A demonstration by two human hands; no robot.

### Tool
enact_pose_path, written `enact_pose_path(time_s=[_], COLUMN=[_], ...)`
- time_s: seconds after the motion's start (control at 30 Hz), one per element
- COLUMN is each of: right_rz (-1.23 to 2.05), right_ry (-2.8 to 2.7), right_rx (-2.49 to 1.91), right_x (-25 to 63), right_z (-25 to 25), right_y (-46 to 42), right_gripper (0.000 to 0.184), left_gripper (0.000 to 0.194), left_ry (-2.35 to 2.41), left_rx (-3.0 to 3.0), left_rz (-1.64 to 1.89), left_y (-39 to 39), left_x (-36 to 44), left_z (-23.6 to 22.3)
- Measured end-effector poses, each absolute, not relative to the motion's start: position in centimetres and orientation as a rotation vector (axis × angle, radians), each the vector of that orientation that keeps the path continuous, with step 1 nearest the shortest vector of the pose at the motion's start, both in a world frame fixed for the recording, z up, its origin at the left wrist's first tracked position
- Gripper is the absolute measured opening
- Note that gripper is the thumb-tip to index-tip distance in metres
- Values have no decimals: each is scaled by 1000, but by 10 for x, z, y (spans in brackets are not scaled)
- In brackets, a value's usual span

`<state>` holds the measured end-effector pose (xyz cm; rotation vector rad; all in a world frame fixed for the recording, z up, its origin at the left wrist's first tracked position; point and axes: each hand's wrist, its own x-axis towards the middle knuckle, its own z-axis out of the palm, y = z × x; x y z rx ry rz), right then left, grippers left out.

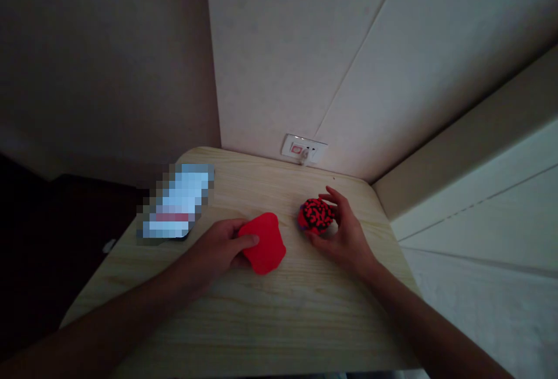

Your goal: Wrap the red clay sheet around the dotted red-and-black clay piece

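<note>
A flat red piece of soft material (265,242) lies on the light wooden table (261,321). My left hand (220,248) pinches its left edge, thumb on top. To its right sits a round red-and-black patterned lump (316,215). My right hand (344,231) cups this lump from the right, with the fingers curled round its far side and the thumb below it.
A blurred-out rectangular object (176,209) lies on the table's left side. A white wall socket (303,149) with a plug sits just behind the table's far edge. Walls close off the back and right. The floor to the left is dark.
</note>
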<state>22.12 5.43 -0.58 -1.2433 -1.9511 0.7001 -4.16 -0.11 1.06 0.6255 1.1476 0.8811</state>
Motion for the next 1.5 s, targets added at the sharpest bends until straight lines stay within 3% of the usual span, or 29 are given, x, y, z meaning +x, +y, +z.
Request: enact_pose_path(time_s=[0.47, 0.97, 1.27, 1.43, 1.5], right_rz=[720, 654, 707, 888, 1007], right_ry=[-2022, -2219, -2242, -2171, -2034], right_rx=[-1060, -1018, -1011, -936, -945], right_x=[201, 201, 200, 204, 207], right_z=[47, 34, 26, 21, 20], right_y=[21, 20, 18, 14, 13], right_gripper=[97, 97, 96, 103, 96], left_gripper=[7, 42, 32, 27, 26], left_ry=[921, 625, 520, 598, 632], left_rx=[573, 238, 443, 477, 473], left_rz=[900, 859, 870, 847, 821], left_y=[11, 16, 4, 3, 2], left_x=[0, -2, -2, -7, -12], left_z=[9, 18, 8, 9, 11])
